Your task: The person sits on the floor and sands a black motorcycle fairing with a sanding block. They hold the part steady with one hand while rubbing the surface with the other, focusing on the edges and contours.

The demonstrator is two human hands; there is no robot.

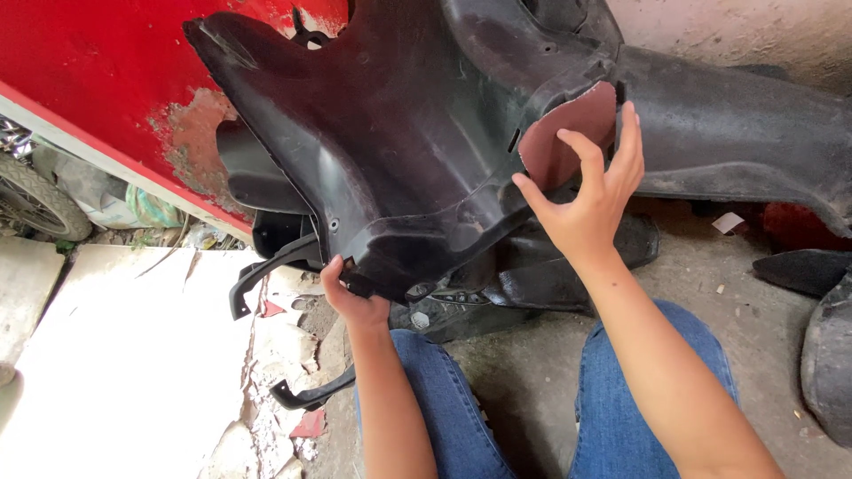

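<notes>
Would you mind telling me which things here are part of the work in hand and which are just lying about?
In hand:
- large black plastic body panel, gripped at its lower edge by the left hand
- reddish-brown sandpaper sheet, pressed on it by the right hand

Lying about:
- curved black plastic trim strip
- red metal wall with flaking paint
- rubber tyre

I note two bare forearms entering from six o'clock, no sleeves visible on either. The left hand (353, 300) and right hand (593, 193) carry no gloves, rings, watch or wristband that I can see. Short, unpainted fingernails show on the right hand. Below, at six o'clock, I record mid-blue denim trousers (621, 399) covering both thighs, fabric plain, with a seam line faintly visible on the left leg.
</notes>
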